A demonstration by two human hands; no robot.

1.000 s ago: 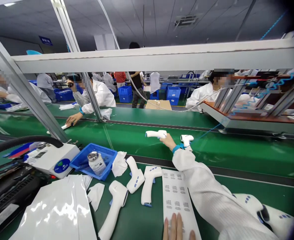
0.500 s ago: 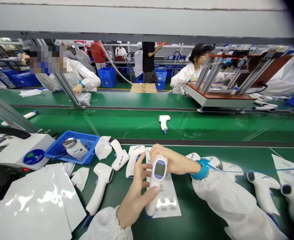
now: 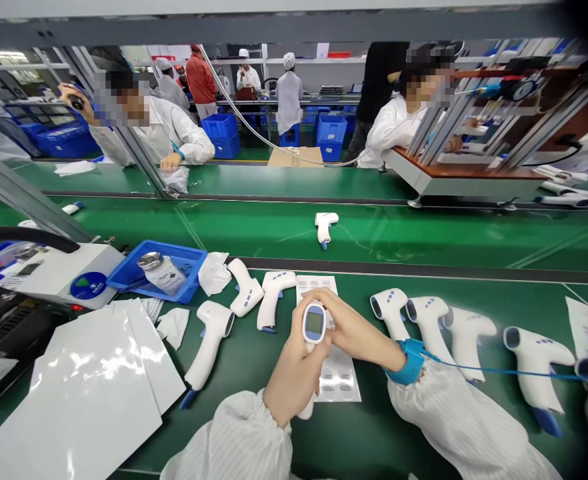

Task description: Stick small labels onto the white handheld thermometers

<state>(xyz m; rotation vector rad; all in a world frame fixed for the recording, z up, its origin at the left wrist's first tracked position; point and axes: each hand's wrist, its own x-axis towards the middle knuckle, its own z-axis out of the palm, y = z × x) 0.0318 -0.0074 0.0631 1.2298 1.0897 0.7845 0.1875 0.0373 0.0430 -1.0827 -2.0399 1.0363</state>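
In the middle of the head view, a white infrared thermometer (image 3: pixel 315 323) points its small grey screen toward me. My left hand (image 3: pixel 294 370) wraps round its handle, with the thumb near the screen. My right hand (image 3: pixel 357 327), with a blue wrist strap, grips the thermometer's head from the right. Part of the handle is hidden by my left hand. Beneath both hands lies a sheet of labels (image 3: pixel 341 380) on the green bench. Other white thermometers lie on either side, such as one (image 3: pixel 209 343) on the left and one (image 3: pixel 537 363) on the right.
A blue tray (image 3: pixel 189 290) with a metal-capped bottle stands at the left, beside a white machine (image 3: pixel 91 283). Glossy white sheets (image 3: pixel 89 393) cover the near left. One thermometer (image 3: pixel 325 228) sits on the green belt beyond. Co-workers sit across it, near a metal-framed fixture (image 3: pixel 474 177).
My left hand has closed round the thermometer's handle, where before its fingers were spread beside it. The right hand has kept its hold. The camera view has shifted slightly.
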